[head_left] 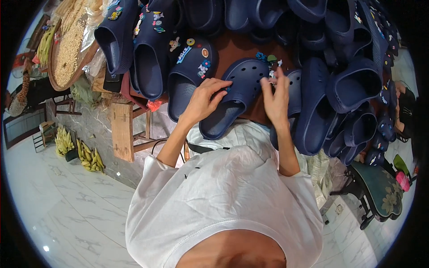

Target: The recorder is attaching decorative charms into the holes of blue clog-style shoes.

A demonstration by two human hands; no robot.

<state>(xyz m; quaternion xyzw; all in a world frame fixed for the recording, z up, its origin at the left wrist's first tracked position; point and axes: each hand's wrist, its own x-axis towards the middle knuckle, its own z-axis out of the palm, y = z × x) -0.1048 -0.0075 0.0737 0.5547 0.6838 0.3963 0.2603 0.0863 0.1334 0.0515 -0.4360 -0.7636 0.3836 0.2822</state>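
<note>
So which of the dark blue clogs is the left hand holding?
The left hand holds the clog in the middle, directly before the person. It bears only a few small charms near its toe, while the clog left of it carries many.

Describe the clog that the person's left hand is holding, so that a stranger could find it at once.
Start at the brown table piled with navy clogs. The navy clog lies at its near edge, right in front of the person, under the left hand, toe pointing away. Unlike the charm-covered clog to its left, its top shows bare holes, with small charms only at the toe.

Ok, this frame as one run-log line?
left hand: holds dark blue perforated foam clog | right hand: pinches small charm over its toe | around: piled dark blue clogs
</note>
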